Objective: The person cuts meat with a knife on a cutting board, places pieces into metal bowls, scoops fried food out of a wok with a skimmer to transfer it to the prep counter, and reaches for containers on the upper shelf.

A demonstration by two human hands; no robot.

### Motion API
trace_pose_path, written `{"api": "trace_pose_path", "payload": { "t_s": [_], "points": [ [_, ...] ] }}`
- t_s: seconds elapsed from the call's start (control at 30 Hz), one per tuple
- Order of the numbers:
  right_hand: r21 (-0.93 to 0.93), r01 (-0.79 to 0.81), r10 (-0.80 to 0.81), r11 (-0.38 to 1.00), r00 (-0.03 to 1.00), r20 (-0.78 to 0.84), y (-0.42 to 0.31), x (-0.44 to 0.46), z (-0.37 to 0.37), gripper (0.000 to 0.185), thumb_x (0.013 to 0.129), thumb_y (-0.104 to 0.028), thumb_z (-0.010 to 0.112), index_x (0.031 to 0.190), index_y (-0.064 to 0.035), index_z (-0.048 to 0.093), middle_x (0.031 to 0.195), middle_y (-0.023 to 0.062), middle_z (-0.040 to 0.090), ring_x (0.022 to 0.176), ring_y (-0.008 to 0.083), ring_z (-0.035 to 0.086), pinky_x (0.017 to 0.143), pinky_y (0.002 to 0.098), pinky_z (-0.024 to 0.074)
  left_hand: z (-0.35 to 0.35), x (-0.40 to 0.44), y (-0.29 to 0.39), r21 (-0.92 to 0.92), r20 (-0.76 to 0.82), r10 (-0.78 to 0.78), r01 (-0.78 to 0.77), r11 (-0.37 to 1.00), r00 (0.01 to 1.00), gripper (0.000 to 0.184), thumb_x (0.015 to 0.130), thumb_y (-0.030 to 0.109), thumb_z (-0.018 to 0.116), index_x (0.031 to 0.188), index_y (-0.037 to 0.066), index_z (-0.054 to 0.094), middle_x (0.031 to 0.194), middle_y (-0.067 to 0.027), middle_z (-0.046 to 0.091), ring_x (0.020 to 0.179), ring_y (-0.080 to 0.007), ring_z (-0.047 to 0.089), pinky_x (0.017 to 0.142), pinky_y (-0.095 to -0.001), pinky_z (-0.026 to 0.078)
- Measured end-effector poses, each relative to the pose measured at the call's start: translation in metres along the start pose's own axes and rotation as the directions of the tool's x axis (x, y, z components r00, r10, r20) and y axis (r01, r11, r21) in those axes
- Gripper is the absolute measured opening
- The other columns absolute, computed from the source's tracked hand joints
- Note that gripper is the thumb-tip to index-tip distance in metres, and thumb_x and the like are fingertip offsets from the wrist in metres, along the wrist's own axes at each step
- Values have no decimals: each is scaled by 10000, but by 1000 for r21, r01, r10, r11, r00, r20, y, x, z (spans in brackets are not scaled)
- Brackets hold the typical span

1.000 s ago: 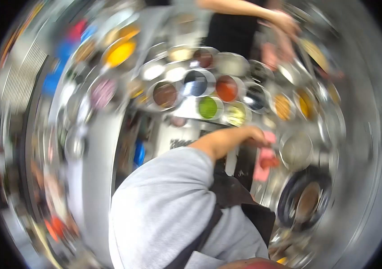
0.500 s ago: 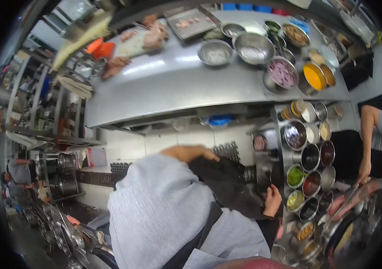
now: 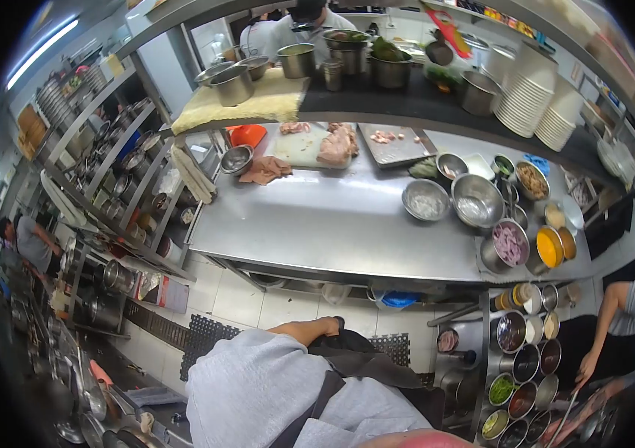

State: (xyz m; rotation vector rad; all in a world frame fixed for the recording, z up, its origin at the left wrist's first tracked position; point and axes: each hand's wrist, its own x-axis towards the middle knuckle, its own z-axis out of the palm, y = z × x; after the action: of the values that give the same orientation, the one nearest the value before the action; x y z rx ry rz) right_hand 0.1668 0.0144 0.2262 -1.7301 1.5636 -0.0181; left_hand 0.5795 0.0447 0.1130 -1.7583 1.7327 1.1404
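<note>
My left hand [image 3: 325, 327] is in front of my waist, at the upper edge of my black apron [image 3: 366, 361]. Its fingers look closed, with a small dark thing at their tips that I cannot make out. My right hand is out of sight. Ahead is a steel worktable [image 3: 295, 220]. On it are a cutting board [image 3: 295, 151] with raw meat [image 3: 338, 145], a metal tray [image 3: 399, 151] with small pale pieces, steel bowls [image 3: 477, 200], a pot of sliced purple onion [image 3: 510, 245] and an orange-filled container [image 3: 549, 247].
At right, a rack of several steel containers [image 3: 525, 363] holds sauces and greens; a co-worker's hand [image 3: 587, 366] is beyond it. A shelf [image 3: 399, 101] with pots and stacked white bowls [image 3: 528, 91] crosses above the table. Shelving [image 3: 120, 160] stands left.
The view has tilted up, bringing the upper shelf and a person behind it into sight. My right hand, earlier beside the container rack, has gone out of view. My left hand stays near the apron.
</note>
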Motion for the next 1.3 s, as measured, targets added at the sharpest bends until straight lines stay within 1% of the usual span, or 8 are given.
{"api": "trace_pose_path", "payload": {
  "t_s": [0.13,0.33,0.53,0.8,0.87,1.2,1.27,1.3],
  "points": [
    [-143,-11,5,990,999,-47,-28,35,4,169,784,-99,606,897,-2,686,726,191,642,692,290,646,649,404,488,-35,-23,-51,-232,-110,-189,160,960,976,390,660,193,634,1012,35,693,1093,-167,654,1055,-328,612,865,-427,494],
    [-264,3,-54,965,981,-188,-79,98,8,164,753,-121,626,850,-11,699,769,214,650,773,344,653,708,442,485,-69,-38,-151,-476,11,-254,229,849,967,289,755,82,543,988,-24,675,982,-217,665,706,-294,693,623,-448,554],
    [-145,122,-158,982,949,-274,-200,123,-4,164,743,-144,639,840,-32,711,782,209,658,819,362,659,744,449,488,-29,-81,-226,-551,40,-442,389,739,896,355,781,168,514,1072,44,677,1194,-193,596,1143,-334,557,952,-405,452],
    [-400,325,-366,857,930,-30,-152,187,46,177,751,-171,631,855,-71,733,837,197,669,827,352,664,752,411,518,18,-94,-239,-602,79,-468,416,681,880,334,793,147,499,1052,28,674,1173,-205,607,1104,-284,595,888,-378,498],
    [-387,287,-331,876,942,-50,-153,184,45,186,751,-165,624,861,-61,732,824,203,670,813,354,667,748,408,522,20,-90,-234,-711,271,-441,487,507,856,288,802,131,500,1001,36,685,1112,-219,630,1039,-239,635,798,-367,536],
    [-196,-15,34,980,995,95,-149,157,33,177,733,-110,585,786,6,708,641,201,651,588,300,673,572,376,526,-172,-223,-194,-854,-107,131,-159,496,986,546,825,363,641,1297,115,523,1111,-33,612,977,-150,576,755,-318,496],
    [-240,51,-41,969,998,45,-130,155,22,168,725,-98,584,772,7,706,649,195,654,602,295,676,592,378,529,-215,-265,-198,-720,-394,155,-409,560,906,511,855,336,627,1290,88,526,1096,-34,618,935,-126,569,742,-281,488],
    [176,317,-360,932,872,333,-96,169,11,166,722,-93,582,770,4,707,657,192,656,621,292,680,610,380,530,-242,-298,-191,-725,-478,52,-428,540,877,484,865,319,627,1273,73,541,1079,-39,629,913,-126,575,736,-273,488]
  ]
}}
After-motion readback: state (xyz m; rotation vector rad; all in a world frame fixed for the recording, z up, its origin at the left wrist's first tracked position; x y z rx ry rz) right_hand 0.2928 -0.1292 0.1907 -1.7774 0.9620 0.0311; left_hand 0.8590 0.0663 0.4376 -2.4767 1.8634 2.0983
